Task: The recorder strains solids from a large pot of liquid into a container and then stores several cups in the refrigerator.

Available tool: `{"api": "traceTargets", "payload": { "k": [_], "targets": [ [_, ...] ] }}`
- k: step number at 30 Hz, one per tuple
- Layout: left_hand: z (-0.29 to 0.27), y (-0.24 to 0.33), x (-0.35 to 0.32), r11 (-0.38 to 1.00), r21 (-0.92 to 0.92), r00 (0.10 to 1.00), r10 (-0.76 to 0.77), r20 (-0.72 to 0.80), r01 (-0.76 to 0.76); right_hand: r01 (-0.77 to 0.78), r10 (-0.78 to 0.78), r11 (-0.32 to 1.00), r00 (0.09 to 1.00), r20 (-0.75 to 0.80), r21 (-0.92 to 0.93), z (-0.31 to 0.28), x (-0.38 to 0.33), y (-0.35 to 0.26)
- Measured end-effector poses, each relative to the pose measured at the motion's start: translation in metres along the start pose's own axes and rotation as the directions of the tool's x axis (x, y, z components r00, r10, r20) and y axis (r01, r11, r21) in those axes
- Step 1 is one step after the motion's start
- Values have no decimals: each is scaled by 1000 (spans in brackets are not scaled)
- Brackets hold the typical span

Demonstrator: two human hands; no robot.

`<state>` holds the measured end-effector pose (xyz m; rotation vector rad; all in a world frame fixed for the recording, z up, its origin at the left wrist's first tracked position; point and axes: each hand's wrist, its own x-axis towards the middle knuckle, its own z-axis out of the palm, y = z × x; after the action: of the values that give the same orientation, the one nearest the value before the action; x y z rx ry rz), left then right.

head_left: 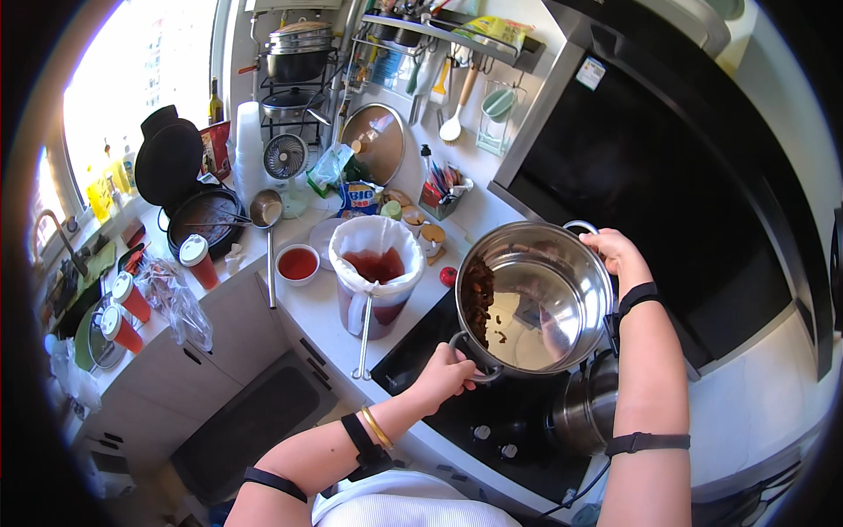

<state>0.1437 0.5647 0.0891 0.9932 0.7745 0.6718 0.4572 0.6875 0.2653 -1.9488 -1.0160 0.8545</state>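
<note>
Pot (536, 303), steel and apparently tilted, is held over the black cooktop (505, 411), dark pieces (479, 294) gathered along its left wall. Left hand (445, 376) is closed round the near handle (458, 342); right hand (617, 253) grips the far handle (580, 226). Step in hand is judged to be handling the pot beside the lined container (386, 309); the next move calls for steady control of tilt.

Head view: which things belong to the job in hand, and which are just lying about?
In use:
Pot, held by the left hand and right hand
Brown bits inside it
Lined jug of red liquid, probably

Lying about, it seems:
Small fan
Open black griddle
Yellow brush, hanging up
</note>
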Motion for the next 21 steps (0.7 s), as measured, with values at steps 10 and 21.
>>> {"api": "traceTargets", "payload": {
  "k": [10,21],
  "targets": [
    [-14,-45,21,995,34,989,-87,-117,92,-244,251,959,968,27,-146,10,34,82],
    [-23,-67,42,964,185,974,-164,-158,192,-405,427,901,890,159,-155,31,85,169]
  ]
}}
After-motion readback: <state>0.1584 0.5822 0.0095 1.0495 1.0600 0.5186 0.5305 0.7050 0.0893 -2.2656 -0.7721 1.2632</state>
